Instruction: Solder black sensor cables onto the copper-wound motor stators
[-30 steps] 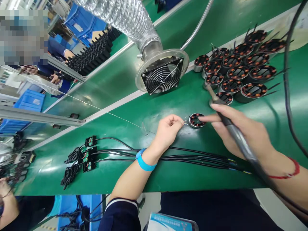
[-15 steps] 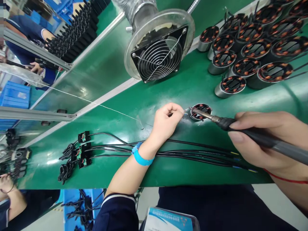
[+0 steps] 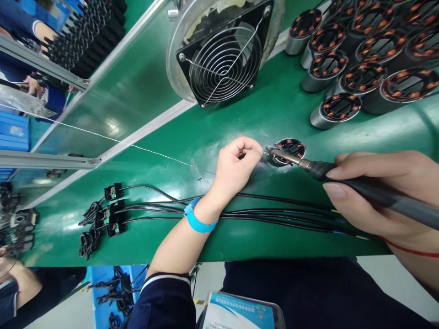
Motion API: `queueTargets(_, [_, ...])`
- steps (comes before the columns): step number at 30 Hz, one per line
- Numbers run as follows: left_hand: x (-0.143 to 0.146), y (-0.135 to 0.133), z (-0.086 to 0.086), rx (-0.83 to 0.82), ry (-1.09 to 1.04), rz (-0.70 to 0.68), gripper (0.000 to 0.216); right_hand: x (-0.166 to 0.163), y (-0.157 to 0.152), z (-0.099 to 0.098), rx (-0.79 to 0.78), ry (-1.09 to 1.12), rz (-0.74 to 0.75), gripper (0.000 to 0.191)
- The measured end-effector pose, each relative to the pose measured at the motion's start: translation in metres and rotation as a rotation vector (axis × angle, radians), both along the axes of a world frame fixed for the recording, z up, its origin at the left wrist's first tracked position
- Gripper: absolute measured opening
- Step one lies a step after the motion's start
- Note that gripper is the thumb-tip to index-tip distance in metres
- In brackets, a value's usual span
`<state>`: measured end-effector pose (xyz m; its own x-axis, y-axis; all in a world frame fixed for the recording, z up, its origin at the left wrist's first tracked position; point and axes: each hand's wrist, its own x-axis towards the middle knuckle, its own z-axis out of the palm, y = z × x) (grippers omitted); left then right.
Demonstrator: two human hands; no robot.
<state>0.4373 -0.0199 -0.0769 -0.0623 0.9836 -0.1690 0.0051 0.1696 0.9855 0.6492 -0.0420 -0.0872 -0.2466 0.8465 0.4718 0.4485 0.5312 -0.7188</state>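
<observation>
My left hand [image 3: 236, 165] rests curled on the green bench, pinching a thin solder wire [image 3: 137, 147] that stretches away to the upper left. Its fingertips sit just left of a small round stator [image 3: 291, 148] with copper windings. My right hand [image 3: 380, 196] grips a black-handled soldering iron [image 3: 346, 180]. The iron's metal tip lies across the stator, reaching toward my left fingertips. A blue strap circles my left wrist and a red cord my right.
A fume fan [image 3: 221, 59] on a duct stands behind the stator. Several wound stators [image 3: 363, 59] cluster at the upper right. Black cables with connectors [image 3: 113, 212] run along the bench's near edge. Other people's arms show at the far left.
My right hand has swung the soldering iron from pointing away to lying flat, its tip now on the stator. The view has closed in on the bench.
</observation>
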Motion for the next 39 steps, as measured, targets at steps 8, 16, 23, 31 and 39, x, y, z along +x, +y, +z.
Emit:
queueTargets(8, [0.000,-0.001,0.000,0.014,0.030,-0.006,0.016,0.000,-0.001,0.003,0.016,-0.008,-0.011,0.036])
queueTargets(16, [0.001,0.000,-0.001,0.013,0.053,-0.009,0.015,-0.004,0.008,0.025,0.105,-0.181,0.057,0.016])
queueTargets(23, [0.001,-0.001,0.001,0.032,0.028,0.014,0.017,-0.009,0.006,0.016,0.241,-0.276,-0.002,0.022])
queueTargets(31, [0.002,0.001,0.000,0.019,0.019,0.021,0.017,-0.014,0.020,0.034,0.048,-0.238,0.125,0.021])
queueTargets(39, [0.003,0.002,0.000,0.012,0.011,0.036,0.017,-0.032,0.055,0.017,0.057,-0.316,0.248,0.034])
